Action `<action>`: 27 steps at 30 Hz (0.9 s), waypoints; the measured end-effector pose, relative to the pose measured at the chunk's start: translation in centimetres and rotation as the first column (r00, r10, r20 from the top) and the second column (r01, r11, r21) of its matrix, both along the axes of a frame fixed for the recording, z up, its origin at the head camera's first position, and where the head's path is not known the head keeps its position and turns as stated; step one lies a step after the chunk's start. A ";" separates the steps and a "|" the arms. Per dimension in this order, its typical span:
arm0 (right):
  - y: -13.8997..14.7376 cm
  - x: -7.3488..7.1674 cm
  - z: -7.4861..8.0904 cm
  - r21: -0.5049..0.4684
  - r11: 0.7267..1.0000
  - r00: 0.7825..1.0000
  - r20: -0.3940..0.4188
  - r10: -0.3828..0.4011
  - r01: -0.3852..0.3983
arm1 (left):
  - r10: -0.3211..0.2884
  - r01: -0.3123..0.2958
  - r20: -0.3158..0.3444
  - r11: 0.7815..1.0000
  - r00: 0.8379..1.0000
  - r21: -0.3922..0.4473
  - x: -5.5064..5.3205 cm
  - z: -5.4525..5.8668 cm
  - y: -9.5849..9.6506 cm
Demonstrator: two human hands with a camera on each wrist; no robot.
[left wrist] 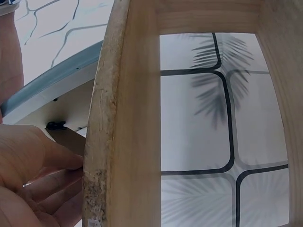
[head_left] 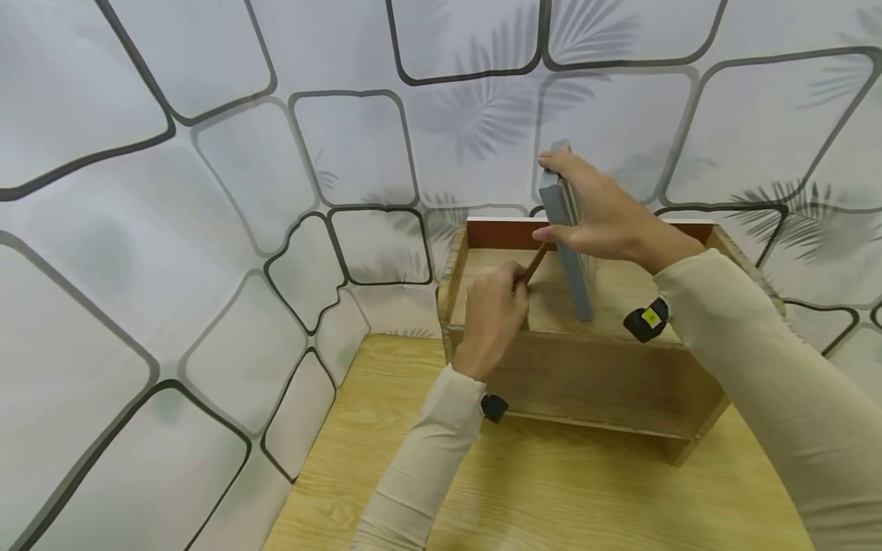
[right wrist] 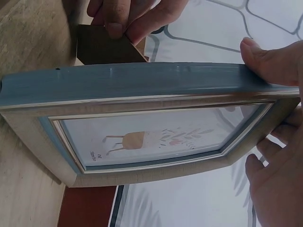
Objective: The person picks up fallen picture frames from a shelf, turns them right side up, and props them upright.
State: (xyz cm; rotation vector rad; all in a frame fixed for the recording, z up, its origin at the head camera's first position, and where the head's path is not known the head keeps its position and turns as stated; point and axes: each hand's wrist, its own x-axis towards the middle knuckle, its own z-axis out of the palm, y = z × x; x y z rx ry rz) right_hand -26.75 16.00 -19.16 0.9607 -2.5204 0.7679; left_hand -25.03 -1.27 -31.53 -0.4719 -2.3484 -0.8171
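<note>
A picture frame (head_left: 568, 245) with a blue-grey side stands upright on the top board of a small wooden shelf. Under its glass, a printed drawing (right wrist: 137, 140) shows in the right wrist view. My right hand (head_left: 609, 214) grips the frame near its upper end, thumb on the edge and fingers at the far side. Behind the frame a brown support leg (right wrist: 106, 45) sticks out. Thumb and fingers of my left hand (head_left: 492, 314) pinch this leg. In the left wrist view, part of the left hand (left wrist: 33, 170) is hidden by the shelf's edge.
The wooden shelf (head_left: 579, 375) has a lower compartment and a reddish-brown back strip (head_left: 506, 234). It stands on a yellow wood-grain table (head_left: 386, 428). Patterned walls (head_left: 475, 145) rise behind and to the left.
</note>
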 end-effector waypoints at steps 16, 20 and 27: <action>0.2 0.4 0.2 -0.014 1.000 0.999 0.044 0.004 -0.004 | 0.037 -0.037 -0.080 0.999 0.996 -0.003 0.9 0.6 -0.5; 1.2 0.2 0.5 -0.125 0.992 1.000 0.017 0.004 -0.002 | -0.004 0.013 -0.159 0.998 0.987 0.057 2.1 1.7 -0.4; 1.8 -1.4 1.9 -0.220 0.975 0.998 -0.029 -0.051 0.043 | -0.148 0.156 -0.063 0.977 0.987 0.146 3.2 3.0 1.1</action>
